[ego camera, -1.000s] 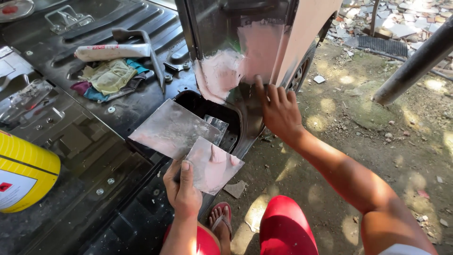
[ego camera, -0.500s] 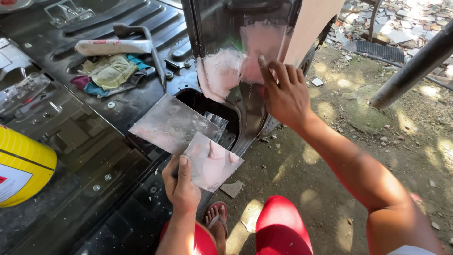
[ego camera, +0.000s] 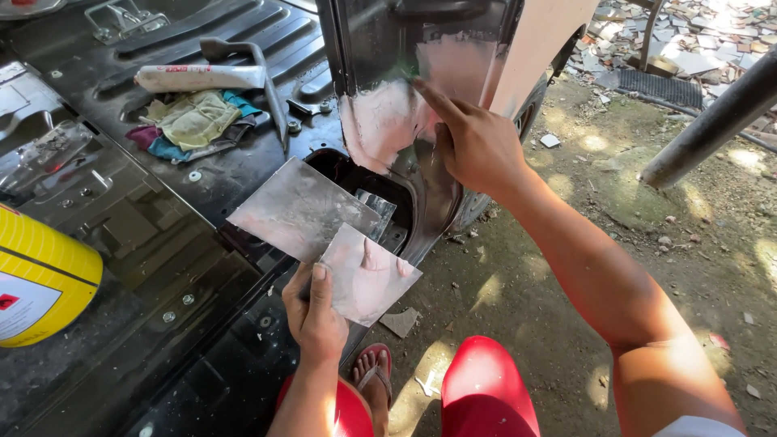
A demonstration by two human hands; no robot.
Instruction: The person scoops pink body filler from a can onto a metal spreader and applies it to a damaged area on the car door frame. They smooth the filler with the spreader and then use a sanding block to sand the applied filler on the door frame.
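- Two flat plates in play: a small pinkish mixing board point(ego camera: 368, 275) in the left hand point(ego camera: 314, 311), and a bigger grey metal sheet point(ego camera: 299, 209) lying just behind it on the edge of the black vehicle floor point(ego camera: 162, 243), over the dark opening.
- Left hand grip: thumb on top, fingers under, pinching the board's near-left corner; closed firmly on it.
- Board looks thin, stiff, light; smeared with pink filler, so likely tacky or slick on the face. Best held by a clean corner or edge, as now.
- Board is near square, roughly level, one corner pointing toward the ground on the right; no clear long axis.
- Right hand point(ego camera: 477, 146) presses on the upright dark body panel point(ego camera: 380, 48), index finger extended up onto the pink filler patch point(ego camera: 453, 73); can't tell whether it holds anything.
- Filler judged soft, smearable.
- Elsewhere on the floor: rags point(ego camera: 190, 121), white tube point(ego camera: 198, 78), yellow can point(ego camera: 36, 279) at the left edge.
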